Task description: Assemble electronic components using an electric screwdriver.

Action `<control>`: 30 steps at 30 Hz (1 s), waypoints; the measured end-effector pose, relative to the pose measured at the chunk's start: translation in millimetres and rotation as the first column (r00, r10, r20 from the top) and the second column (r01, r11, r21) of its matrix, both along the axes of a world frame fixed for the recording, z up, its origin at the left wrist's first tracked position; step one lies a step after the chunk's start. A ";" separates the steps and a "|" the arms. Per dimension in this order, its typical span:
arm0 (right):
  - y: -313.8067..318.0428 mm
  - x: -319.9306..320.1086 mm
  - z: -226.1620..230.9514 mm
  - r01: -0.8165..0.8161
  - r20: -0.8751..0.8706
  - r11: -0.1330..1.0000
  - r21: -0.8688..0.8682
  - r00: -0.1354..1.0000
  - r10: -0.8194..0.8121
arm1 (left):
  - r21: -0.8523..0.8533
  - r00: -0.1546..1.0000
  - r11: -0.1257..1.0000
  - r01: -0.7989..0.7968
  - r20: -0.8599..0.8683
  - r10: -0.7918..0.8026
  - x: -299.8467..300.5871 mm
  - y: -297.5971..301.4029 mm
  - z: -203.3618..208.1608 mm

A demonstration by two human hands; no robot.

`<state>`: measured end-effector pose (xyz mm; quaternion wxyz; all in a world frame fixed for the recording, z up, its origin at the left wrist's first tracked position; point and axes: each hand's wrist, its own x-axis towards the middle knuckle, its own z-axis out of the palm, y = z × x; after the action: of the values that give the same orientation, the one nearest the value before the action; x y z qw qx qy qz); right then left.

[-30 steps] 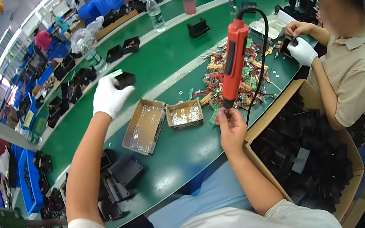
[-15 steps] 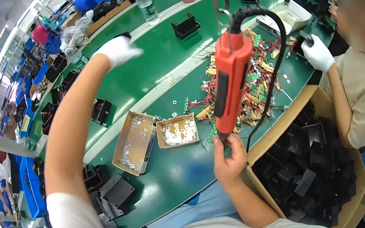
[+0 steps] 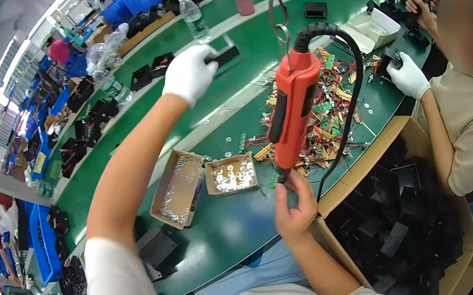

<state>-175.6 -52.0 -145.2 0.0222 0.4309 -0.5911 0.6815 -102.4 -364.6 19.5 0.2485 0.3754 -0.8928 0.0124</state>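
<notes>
My left hand (image 3: 190, 75), in a white glove, reaches over the far part of the green bench. Its fingers are closed on the edge of a small open black plastic housing (image 3: 226, 56), partly hidden by the hand and slightly blurred. Bare, my right hand (image 3: 295, 207) pinches the lower tip of a red electric screwdriver (image 3: 296, 109), which hangs nose-down from a metal hook with a black cable looping off its top. Left of that hand lie two cardboard trays: a longer one (image 3: 167, 214) and a smaller one (image 3: 211, 180), both with small metal washers.
A heap of wired circuit boards (image 3: 328, 94) covers the bench behind the screwdriver. At my right stands a carton (image 3: 387, 144) full of black housings. A co-worker's gloved hand (image 3: 409, 76) holds a black part. Bottles (image 3: 194, 20) stand along the far side.
My left hand has swung right to the black housing and taken hold of it, tilting it and shifting it leftward. My right hand keeps its pinch on the screwdriver tip.
</notes>
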 end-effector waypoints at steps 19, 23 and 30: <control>54.8 48.5 61.7 -0.813 0.597 0.581 -0.053 0.440 0.671 | 0.558 0.406 0.771 0.307 -0.810 0.424 148.2 328.6 -50.8; 68.0 45.4 61.5 -0.747 0.479 0.660 0.075 0.608 0.633 | 0.756 0.819 0.595 0.273 -0.507 0.268 156.6 327.6 -68.9; 82.2 40.3 61.2 -0.345 0.135 0.831 0.436 0.938 0.318 | 0.590 0.749 0.803 0.088 -0.570 0.337 132.4 361.2 -98.8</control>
<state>-135.4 30.3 -84.0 -0.2140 0.5004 -0.6501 0.5303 30.0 -3.5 -79.3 0.4138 0.4751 -0.6800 -0.3751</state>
